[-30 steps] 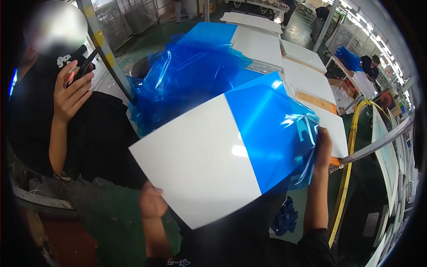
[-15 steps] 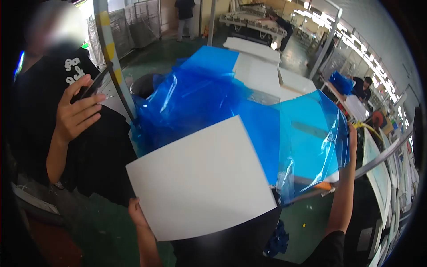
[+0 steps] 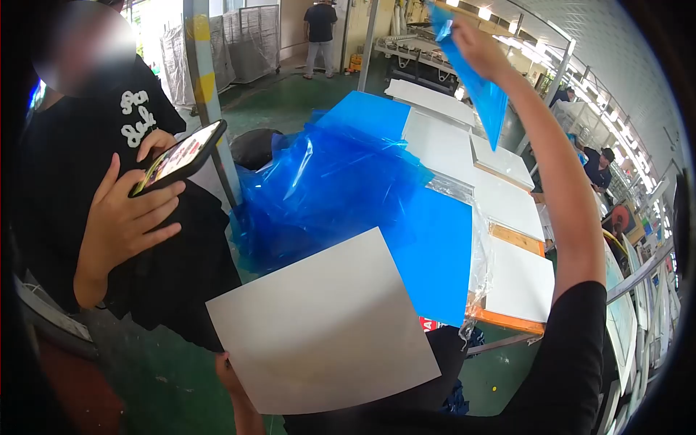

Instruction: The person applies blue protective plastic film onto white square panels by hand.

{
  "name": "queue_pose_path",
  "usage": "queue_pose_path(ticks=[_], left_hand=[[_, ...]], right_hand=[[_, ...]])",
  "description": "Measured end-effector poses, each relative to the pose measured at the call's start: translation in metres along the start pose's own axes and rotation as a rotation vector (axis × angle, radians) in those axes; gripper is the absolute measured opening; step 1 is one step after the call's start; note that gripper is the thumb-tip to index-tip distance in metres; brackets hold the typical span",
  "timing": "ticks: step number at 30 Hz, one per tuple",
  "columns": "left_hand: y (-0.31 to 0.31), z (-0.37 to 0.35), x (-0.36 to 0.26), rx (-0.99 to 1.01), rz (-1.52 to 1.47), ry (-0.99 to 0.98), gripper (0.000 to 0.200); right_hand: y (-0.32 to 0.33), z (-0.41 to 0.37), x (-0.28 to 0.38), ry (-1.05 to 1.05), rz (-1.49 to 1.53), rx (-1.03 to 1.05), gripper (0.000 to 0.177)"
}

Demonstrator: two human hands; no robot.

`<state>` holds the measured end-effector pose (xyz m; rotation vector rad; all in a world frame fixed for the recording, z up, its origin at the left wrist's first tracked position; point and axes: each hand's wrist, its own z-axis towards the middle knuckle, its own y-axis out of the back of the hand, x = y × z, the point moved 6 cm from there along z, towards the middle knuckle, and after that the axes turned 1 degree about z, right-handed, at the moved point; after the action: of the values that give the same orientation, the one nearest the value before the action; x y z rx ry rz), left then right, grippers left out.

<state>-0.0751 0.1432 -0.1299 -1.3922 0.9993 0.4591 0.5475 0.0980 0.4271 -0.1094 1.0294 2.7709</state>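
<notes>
My left hand [image 3: 228,373] grips the left edge of a white sheet [image 3: 326,326], which is tilted in front of my body; most of its fingers are hidden behind the sheet. Raised high at the upper right, my right hand [image 3: 475,47] is closed on a blue film [image 3: 478,94] that hangs down in a narrow fold. Below it, a crumpled heap of blue film [image 3: 326,181] lies on the table, beside a flat blue-covered panel [image 3: 435,254].
Stacks of white panels [image 3: 438,145] lie on the table's right side, above an orange edge [image 3: 507,321]. A metal post [image 3: 206,94] rises at the left. Beside it a person [image 3: 145,210] holds a phone [image 3: 181,159]. Other people stand farther back.
My right hand has risen from the right side to the upper middle, taking the blue film off the white panels. The white sheet has dropped slightly. The person's phone has turned and tilted.
</notes>
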Motion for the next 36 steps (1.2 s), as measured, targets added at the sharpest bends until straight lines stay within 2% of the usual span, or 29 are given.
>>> queue_pose_path(ticks=[2, 3, 6, 8, 10, 12, 14, 15, 16, 18, 20, 23, 24, 27, 30, 33, 36], left_hand=[[-0.012, -0.013, 0.0, 0.01, -0.237, 0.193, 0.046], [-0.03, -0.022, -0.006, 0.017, -0.358, 0.286, 0.048], [-0.048, -0.034, -0.012, 0.066, -0.501, 0.36, 0.058], [-0.061, -0.039, -0.016, 0.018, -0.469, 0.376, 0.055], [-0.058, -0.042, -0.015, -0.008, -0.427, 0.374, 0.052], [-0.05, -0.035, -0.004, -0.001, -0.383, 0.337, 0.051], [-0.021, -0.026, 0.013, -0.084, -0.209, 0.27, 0.044], [-0.01, -0.026, 0.017, -0.128, -0.12, 0.24, 0.04], [-0.021, -0.029, 0.015, -0.127, -0.167, 0.26, 0.037], [-0.058, -0.035, 0.001, -0.121, -0.257, 0.297, 0.031], [-0.021, -0.03, 0.021, -0.152, -0.224, 0.278, 0.03], [-0.023, -0.031, 0.023, -0.15, -0.224, 0.322, 0.03], [-0.03, -0.034, 0.022, -0.144, -0.232, 0.349, 0.031], [-0.024, -0.036, 0.031, -0.124, -0.318, 0.427, 0.033], [-0.023, -0.034, 0.028, -0.078, -0.251, 0.393, 0.035], [-0.032, -0.036, 0.017, -0.199, -0.233, 0.348, 0.032], [-0.053, -0.039, 0.002, -0.154, -0.285, 0.37, 0.031]], right_hand=[[-0.032, 0.009, 0.052, 0.039, -0.121, 0.227, 0.028], [-0.047, 0.009, 0.072, 0.092, -0.108, 0.267, 0.026], [-0.084, -0.002, 0.135, 0.218, -0.072, 0.398, 0.027], [-0.099, -0.021, 0.176, 0.265, 0.062, 0.461, 0.028], [-0.118, -0.049, 0.214, 0.397, 0.162, 0.397, 0.02], [-0.131, -0.083, 0.251, 0.417, 0.212, 0.502, 0.017], [-0.134, -0.116, 0.285, 0.495, 0.231, 0.547, 0.021], [-0.139, -0.131, 0.295, 0.515, 0.258, 0.491, 0.024], [-0.148, -0.148, 0.303, 0.532, 0.285, 0.436, 0.027], [-0.143, -0.162, 0.31, 0.528, 0.369, 0.372, 0.03], [-0.12, -0.165, 0.314, 0.48, 0.489, 0.359, 0.032], [-0.09, -0.151, 0.287, 0.278, 0.621, 0.364, 0.031], [-0.093, -0.147, 0.269, 0.138, 0.628, 0.432, 0.032], [-0.091, -0.144, 0.226, 0.082, 0.584, 0.539, 0.032], [-0.091, -0.159, 0.222, 0.055, 0.711, 0.646, 0.035], [-0.084, -0.176, 0.229, 0.029, 0.792, 0.686, 0.036], [-0.085, -0.194, 0.229, 0.003, 0.807, 0.724, 0.038]])
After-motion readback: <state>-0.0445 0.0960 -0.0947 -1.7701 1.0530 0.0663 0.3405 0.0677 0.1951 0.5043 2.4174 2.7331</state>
